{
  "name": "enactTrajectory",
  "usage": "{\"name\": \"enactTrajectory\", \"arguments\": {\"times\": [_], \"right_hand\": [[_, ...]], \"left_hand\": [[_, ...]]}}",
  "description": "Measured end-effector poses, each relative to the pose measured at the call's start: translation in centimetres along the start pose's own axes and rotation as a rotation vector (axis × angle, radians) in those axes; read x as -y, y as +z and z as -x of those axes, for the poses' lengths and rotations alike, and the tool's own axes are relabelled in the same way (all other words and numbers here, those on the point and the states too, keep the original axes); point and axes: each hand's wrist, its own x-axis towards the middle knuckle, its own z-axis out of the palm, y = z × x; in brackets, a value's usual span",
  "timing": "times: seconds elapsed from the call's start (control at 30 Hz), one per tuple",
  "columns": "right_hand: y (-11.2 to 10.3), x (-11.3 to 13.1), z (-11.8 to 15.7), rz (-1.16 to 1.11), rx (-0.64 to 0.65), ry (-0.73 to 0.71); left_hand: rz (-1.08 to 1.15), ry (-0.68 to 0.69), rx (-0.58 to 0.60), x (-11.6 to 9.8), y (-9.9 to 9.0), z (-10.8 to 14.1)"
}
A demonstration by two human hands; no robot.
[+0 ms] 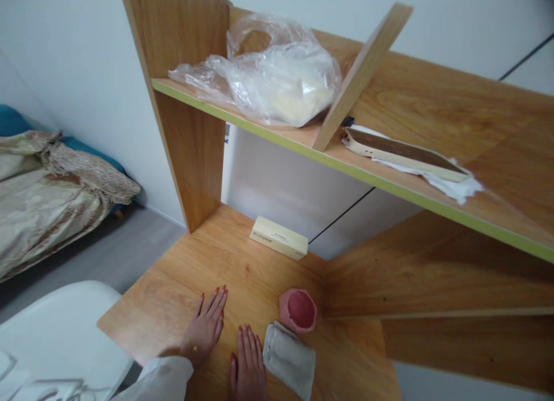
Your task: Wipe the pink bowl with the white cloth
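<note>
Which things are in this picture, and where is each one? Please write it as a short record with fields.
left hand: flat on the desk, holding nothing
right hand: flat, beside the grey cloth
grey cloth: folded, right of the right hand
pink cup: just beyond the cloth
long box: at the desk's back
shelf: plastic bag left of the divider, brown-topped tray right

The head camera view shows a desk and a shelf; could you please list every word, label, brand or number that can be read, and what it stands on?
Top of the pale box: a short dark line of print, too small and blurred to read.
Its long side: a line of print, also unreadable.
I can make out no text on the pink cup, the grey cloth or the plastic bag.
</note>
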Motion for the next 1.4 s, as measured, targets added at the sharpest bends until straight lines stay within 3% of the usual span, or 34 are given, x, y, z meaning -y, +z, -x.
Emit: {"name": "enactTrajectory", "arguments": {"times": [0.3,0.53,0.77,1.07,1.2,1.3,1.4], "right_hand": [[0.3,0.4,0.5,0.064,0.042,0.053],[0.1,-1.0,1.0,0.065,0.105,-0.056],[1.3,-0.1,1.3,0.064,0.024,0.061],[0.0,-0.7,0.9,0.068,0.151,-0.06],[0.6,-0.6,1.4,0.065,0.079,0.001],[0.2,-0.8,1.9,0.088,0.073,0.008],[-1.0,-1.9,2.6,0.196,0.041,0.171]], "left_hand": [[0.042,-0.036,0.094,-0.2,0.0,-0.1],[0.08,-0.043,0.01,-0.5,-0.1,-0.3],[0.144,-0.079,0.027,-0.7,0.2,-0.4],[0.123,-0.065,0.069,-0.8,-0.3,-0.4],[0.151,-0.069,0.038,-0.6,-0.1,-0.3],[0.148,-0.051,0.082,-0.3,0.2,-0.2],[0.144,-0.051,0.143,-0.1,0.3,-0.1]]}}
